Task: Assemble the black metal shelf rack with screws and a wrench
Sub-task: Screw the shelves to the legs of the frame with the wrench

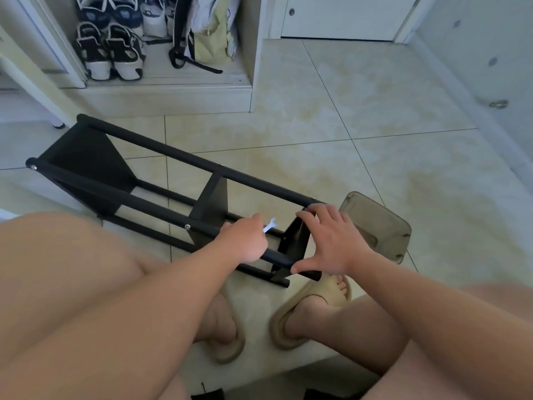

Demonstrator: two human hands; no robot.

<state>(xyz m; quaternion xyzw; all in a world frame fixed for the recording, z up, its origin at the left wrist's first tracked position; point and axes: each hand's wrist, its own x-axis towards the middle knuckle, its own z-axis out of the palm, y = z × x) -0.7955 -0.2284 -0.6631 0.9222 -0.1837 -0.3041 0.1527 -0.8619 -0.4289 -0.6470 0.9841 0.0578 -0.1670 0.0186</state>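
The black metal shelf rack (161, 180) lies on its side on the tiled floor, its long tubes running from the upper left down toward my feet. Silver screw heads (187, 226) show on the near tube. My left hand (245, 241) grips a small silver wrench (270, 225), whose open jaw sticks out past my fingers above the near tube. My right hand (331, 241) holds the black end panel (295, 241) at the rack's near end, fingers spread over its top edge and thumb at its lower corner.
A translucent brown plastic stool (380, 226) stands just right of the rack's end. My feet in beige slippers (311, 313) rest on the floor below the rack. Shoes (112, 53) and a bag (210, 39) fill an open cabinet at the back. A white door is at the far right.
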